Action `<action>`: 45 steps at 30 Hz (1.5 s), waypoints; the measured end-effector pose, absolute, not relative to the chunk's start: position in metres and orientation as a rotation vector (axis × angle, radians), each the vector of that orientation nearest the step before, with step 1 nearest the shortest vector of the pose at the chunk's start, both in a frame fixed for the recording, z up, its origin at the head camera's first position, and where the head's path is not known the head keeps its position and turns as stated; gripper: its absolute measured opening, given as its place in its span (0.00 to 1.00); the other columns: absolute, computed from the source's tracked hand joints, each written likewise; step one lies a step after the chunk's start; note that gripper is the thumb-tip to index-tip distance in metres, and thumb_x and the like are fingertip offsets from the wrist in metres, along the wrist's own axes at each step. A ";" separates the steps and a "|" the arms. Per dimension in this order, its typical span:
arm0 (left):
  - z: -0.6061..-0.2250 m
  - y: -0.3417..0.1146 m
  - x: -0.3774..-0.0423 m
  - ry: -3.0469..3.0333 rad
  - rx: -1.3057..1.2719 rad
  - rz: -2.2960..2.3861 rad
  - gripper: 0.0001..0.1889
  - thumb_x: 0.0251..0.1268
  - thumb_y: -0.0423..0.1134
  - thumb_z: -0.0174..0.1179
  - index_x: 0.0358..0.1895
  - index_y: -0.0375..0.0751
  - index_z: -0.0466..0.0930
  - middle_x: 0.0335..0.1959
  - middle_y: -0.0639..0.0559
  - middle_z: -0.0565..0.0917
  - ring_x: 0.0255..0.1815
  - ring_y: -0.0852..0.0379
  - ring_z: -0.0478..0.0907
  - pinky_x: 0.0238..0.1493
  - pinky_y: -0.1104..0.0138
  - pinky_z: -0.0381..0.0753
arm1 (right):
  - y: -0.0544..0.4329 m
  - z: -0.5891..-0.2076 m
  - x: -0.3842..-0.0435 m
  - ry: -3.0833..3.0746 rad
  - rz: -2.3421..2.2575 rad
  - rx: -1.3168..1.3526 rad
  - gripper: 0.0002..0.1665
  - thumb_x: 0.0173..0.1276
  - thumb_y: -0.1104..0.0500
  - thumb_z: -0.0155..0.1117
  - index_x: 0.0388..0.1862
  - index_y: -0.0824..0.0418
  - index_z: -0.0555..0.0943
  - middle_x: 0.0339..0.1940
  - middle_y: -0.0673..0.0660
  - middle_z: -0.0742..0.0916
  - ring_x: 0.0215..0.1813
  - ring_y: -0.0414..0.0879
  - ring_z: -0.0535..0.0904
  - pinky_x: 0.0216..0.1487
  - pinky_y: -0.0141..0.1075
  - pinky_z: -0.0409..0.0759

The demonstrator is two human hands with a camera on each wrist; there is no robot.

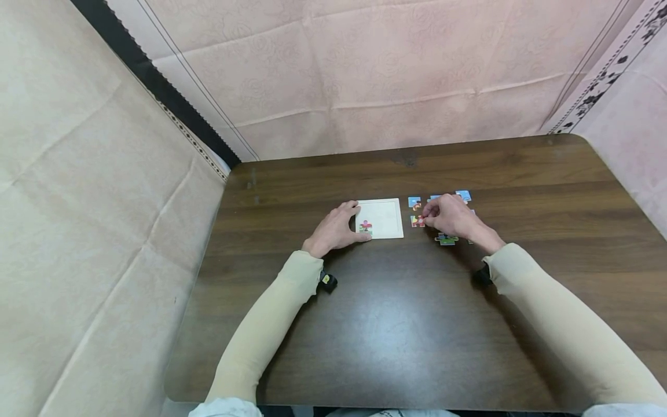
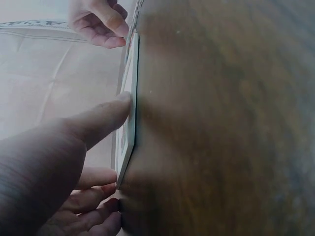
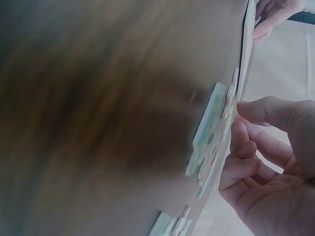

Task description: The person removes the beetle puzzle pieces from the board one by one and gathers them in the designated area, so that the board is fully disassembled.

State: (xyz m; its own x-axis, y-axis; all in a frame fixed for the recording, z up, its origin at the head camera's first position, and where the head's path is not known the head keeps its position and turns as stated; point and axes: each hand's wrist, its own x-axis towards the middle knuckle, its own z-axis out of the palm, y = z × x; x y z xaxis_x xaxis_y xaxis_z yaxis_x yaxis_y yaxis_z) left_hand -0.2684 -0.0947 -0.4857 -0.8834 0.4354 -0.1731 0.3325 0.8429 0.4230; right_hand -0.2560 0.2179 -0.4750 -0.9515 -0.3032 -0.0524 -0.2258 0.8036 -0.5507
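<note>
A white puzzle board (image 1: 383,219) with a raised rim lies flat on the table. One small piece with a pink and green picture (image 1: 366,226) sits in its lower left corner. My left hand (image 1: 337,227) holds the board across its left side, thumb over the near edge and fingers at the far left corner. Beside the board, my right hand (image 1: 452,216) pinches at a red and yellow puzzle piece (image 1: 417,221) with thumb and forefinger, the other fingers curled. The palm hides part of the loose pieces under it.
Around my right hand lie several loose pieces: a blue one (image 1: 414,202), another blue one (image 1: 463,196) at the back, and a green one (image 1: 446,239) at the front. The brown wooden table (image 1: 385,324) meets hanging cloth (image 1: 396,75) at its far edge.
</note>
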 end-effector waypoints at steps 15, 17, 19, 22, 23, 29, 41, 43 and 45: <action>-0.487 -0.097 -0.270 2.762 0.575 0.572 0.47 0.69 0.60 0.74 0.84 0.42 0.67 0.89 0.46 0.64 0.89 0.43 0.63 0.87 0.47 0.66 | 0.157 -0.476 -0.261 2.815 -0.878 -0.579 0.06 0.72 0.63 0.74 0.43 0.65 0.91 0.35 0.59 0.93 0.37 0.49 0.86 0.47 0.44 0.82; -0.487 -0.097 -0.270 2.763 0.577 0.573 0.47 0.69 0.60 0.74 0.84 0.42 0.67 0.89 0.46 0.64 0.89 0.43 0.63 0.87 0.47 0.66 | 0.147 -0.476 -0.261 2.802 -0.873 -0.603 0.07 0.71 0.63 0.74 0.44 0.66 0.91 0.37 0.60 0.94 0.40 0.50 0.88 0.51 0.48 0.84; -0.487 -0.096 -0.269 2.764 0.580 0.575 0.47 0.69 0.60 0.74 0.84 0.42 0.67 0.89 0.46 0.63 0.89 0.43 0.62 0.87 0.47 0.66 | 0.137 -0.476 -0.262 2.785 -0.868 -0.619 0.09 0.70 0.63 0.75 0.46 0.67 0.91 0.39 0.61 0.95 0.43 0.52 0.90 0.54 0.50 0.86; -0.487 -0.097 -0.269 2.764 0.585 0.575 0.47 0.69 0.60 0.74 0.84 0.42 0.67 0.89 0.46 0.63 0.89 0.43 0.62 0.86 0.47 0.66 | 0.126 -0.476 -0.263 2.759 -0.861 -0.642 0.12 0.70 0.63 0.76 0.48 0.68 0.91 0.41 0.62 0.95 0.47 0.55 0.92 0.57 0.52 0.87; -0.487 -0.097 -0.269 2.763 0.587 0.576 0.47 0.69 0.59 0.74 0.84 0.42 0.67 0.89 0.45 0.63 0.89 0.44 0.62 0.86 0.47 0.66 | 0.122 -0.477 -0.263 2.754 -0.853 -0.653 0.12 0.70 0.63 0.76 0.49 0.68 0.91 0.41 0.62 0.95 0.47 0.55 0.92 0.57 0.52 0.87; -0.487 -0.096 -0.270 2.759 0.600 0.577 0.47 0.70 0.60 0.73 0.84 0.41 0.67 0.89 0.45 0.63 0.89 0.43 0.61 0.86 0.48 0.67 | 0.111 -0.479 -0.267 2.724 -0.831 -0.703 0.13 0.70 0.62 0.76 0.50 0.68 0.91 0.44 0.63 0.95 0.50 0.55 0.91 0.58 0.51 0.87; -0.487 -0.095 -0.271 2.762 0.600 0.589 0.47 0.70 0.58 0.74 0.84 0.41 0.67 0.88 0.45 0.64 0.89 0.44 0.63 0.86 0.48 0.68 | 0.104 -0.476 -0.268 2.698 -0.843 -0.617 0.10 0.73 0.61 0.73 0.47 0.66 0.87 0.44 0.62 0.92 0.47 0.53 0.86 0.57 0.49 0.84; -0.487 -0.096 -0.270 2.762 0.603 0.588 0.47 0.70 0.58 0.74 0.85 0.41 0.66 0.88 0.45 0.64 0.89 0.44 0.63 0.85 0.48 0.68 | 0.103 -0.476 -0.267 2.700 -0.848 -0.614 0.09 0.73 0.61 0.74 0.46 0.65 0.86 0.43 0.61 0.92 0.45 0.52 0.86 0.55 0.48 0.83; -0.488 -0.096 -0.271 2.765 0.609 0.589 0.47 0.70 0.58 0.74 0.84 0.41 0.67 0.88 0.44 0.64 0.88 0.43 0.63 0.85 0.48 0.68 | 0.102 -0.475 -0.267 2.703 -0.859 -0.608 0.08 0.73 0.61 0.74 0.45 0.64 0.85 0.41 0.60 0.92 0.43 0.51 0.86 0.53 0.46 0.83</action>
